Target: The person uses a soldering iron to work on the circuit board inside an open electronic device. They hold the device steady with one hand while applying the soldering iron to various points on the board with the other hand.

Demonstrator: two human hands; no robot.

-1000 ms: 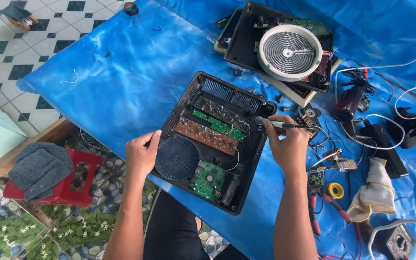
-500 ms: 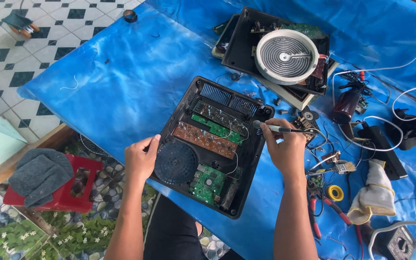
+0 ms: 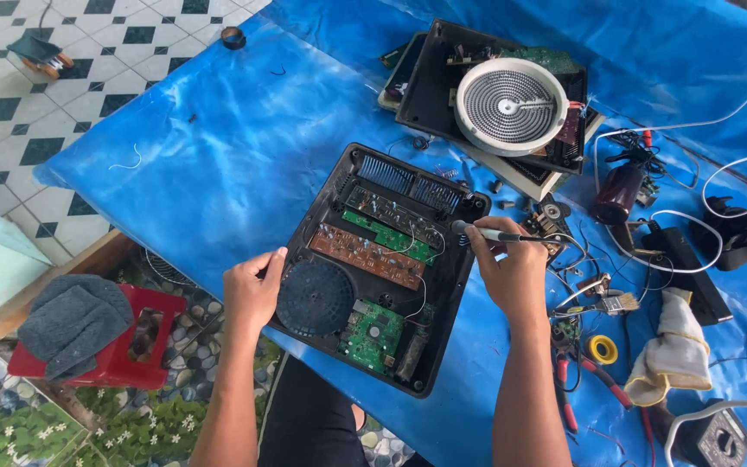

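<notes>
Opened cooker (image 3: 382,268) lies mid-table (image 3: 218,156), circuit boards and fan exposed. Left hand (image 3: 252,290) grips its left edge beside the fan (image 3: 315,297). Right hand (image 3: 512,268) is clenched around a screwdriver (image 3: 488,233), tip at the cooker's upper right corner. Second cooker (image 3: 499,99), pliers (image 3: 585,389) and rag (image 3: 676,350) lie to the right.

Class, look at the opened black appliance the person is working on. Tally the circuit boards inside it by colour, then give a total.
Green circuit boards: 2, a long one near the vents and a squarer one by the round black fan
Brown circuit boards: 1
Total: 3
</notes>
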